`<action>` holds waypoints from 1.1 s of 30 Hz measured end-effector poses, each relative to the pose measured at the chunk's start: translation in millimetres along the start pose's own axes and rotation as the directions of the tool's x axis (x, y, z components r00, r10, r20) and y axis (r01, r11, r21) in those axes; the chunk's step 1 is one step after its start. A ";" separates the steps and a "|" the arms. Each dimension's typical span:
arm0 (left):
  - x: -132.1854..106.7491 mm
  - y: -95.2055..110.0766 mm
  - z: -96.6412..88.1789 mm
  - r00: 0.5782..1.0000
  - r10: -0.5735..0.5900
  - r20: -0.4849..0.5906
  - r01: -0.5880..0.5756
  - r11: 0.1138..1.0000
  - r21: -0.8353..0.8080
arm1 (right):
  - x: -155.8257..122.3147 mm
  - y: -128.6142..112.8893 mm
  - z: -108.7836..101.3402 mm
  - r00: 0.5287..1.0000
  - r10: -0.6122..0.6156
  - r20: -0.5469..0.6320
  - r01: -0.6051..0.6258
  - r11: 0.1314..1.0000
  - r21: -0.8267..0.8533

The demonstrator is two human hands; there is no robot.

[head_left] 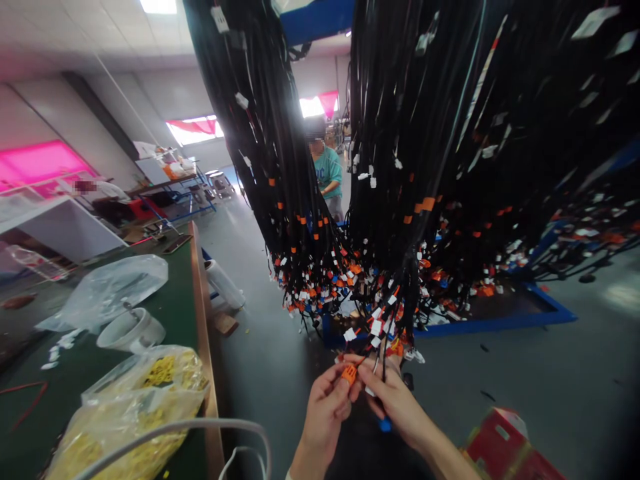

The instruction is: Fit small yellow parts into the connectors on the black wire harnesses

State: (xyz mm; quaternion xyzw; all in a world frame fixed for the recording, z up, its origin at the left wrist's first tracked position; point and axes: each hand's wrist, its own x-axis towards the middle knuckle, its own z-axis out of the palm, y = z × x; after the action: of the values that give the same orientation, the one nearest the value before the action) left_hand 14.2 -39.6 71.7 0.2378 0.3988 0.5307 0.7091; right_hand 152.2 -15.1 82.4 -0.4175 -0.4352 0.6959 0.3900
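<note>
Between thumb and fingers, my left hand (327,400) pinches an orange connector (349,374). Right beside it, my right hand (393,397) is closed around thin wires that lead into the connector's end. A blue connector (385,424) dangles below my right hand. Just above both hands hang white connectors (376,327) on black cables, part of a thick wire harness bundle (385,200). A second dense bundle (265,133) hangs to the left, its lower ends crowded with orange, white and blue connectors.
On the left, a green-topped bench (177,287) carries a bag of yellow parts (145,407), a white cup (133,330) and clear plastic (120,287). A blue rack frame (500,325) stands under the cables. A red box (505,447) sits lower right. A person (327,170) is behind the bundles.
</note>
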 end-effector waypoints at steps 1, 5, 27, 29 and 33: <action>0.4 0.4 -1.0 1.000 -0.004 -0.014 0.004 1.000 -0.018 | -0.7 -0.7 -2.6 1.000 0.005 -0.008 -0.005 0.999 -0.036; 3.2 3.9 -5.8 0.995 0.008 -0.095 -0.018 0.995 -0.099 | -3.8 -4.7 -12.6 0.989 -0.034 -0.142 0.014 0.989 -0.145; 2.9 2.7 -5.9 0.993 -0.017 -0.120 0.014 0.999 -0.031 | -2.7 -12.3 -11.1 0.998 -0.021 -0.065 0.022 1.000 0.004; 2.5 4.0 -6.3 0.986 -0.017 -0.166 0.011 0.999 -0.037 | -1.2 -11.2 -12.4 0.996 -0.030 -0.089 0.031 0.999 0.007; 3.3 5.6 -6.3 0.981 -0.015 -0.191 -0.001 0.997 -0.082 | 0.7 -7.8 -15.0 0.994 -0.019 -0.111 0.021 1.000 0.013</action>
State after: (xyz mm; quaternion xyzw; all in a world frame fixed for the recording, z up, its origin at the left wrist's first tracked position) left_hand 6.2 -35.3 71.3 0.1551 0.4441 0.5644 0.6784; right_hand 167.1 -7.8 85.3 -0.4482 -0.4123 0.6707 0.4234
